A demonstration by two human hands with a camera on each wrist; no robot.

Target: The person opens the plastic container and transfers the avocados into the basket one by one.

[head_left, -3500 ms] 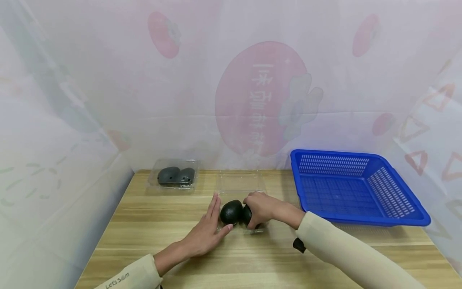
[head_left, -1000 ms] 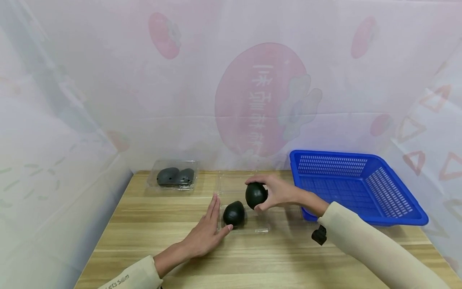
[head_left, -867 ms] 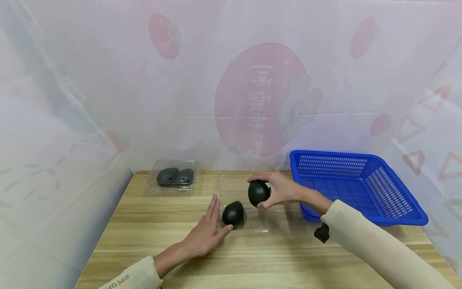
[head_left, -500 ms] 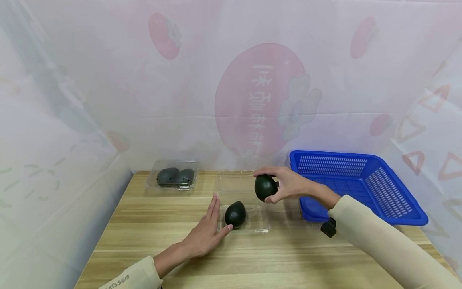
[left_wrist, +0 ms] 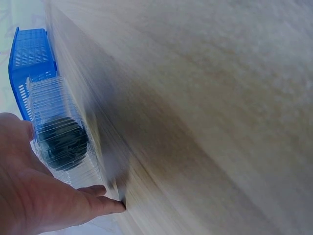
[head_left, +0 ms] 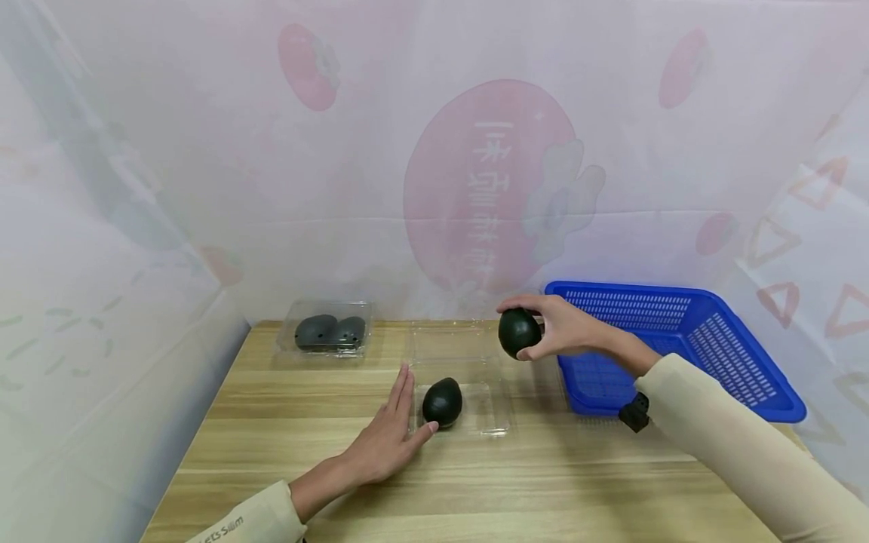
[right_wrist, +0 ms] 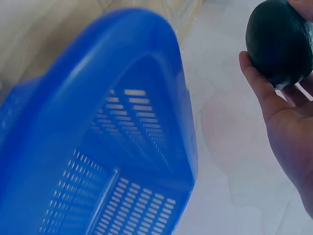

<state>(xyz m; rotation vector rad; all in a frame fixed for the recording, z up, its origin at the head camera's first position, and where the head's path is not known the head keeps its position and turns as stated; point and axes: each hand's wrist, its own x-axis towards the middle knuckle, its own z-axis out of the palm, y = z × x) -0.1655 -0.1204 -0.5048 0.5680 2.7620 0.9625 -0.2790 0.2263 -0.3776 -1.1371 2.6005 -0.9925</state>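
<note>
There are four dark fruits (head_left: 442,403), two clear boxes (head_left: 487,407), one blue basket (head_left: 736,358) and two hands (head_left: 385,443).

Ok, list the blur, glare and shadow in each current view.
Head: faint sheen on the held fruit, glints on the clear open box; left wrist: near tabletop blurred, a darker shadow band crossing it; right wrist: soft, blurry rim on the blue basket.

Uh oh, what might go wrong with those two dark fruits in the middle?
The held fruit might slip: its skin looks smooth, and the right hand holds it above the table with fingers and thumb.
It is near the blue basket, so it may bump the rim.
The other fruit has bare space beside it in the open clear box, so it might roll if the left hand nudges the box.
</note>
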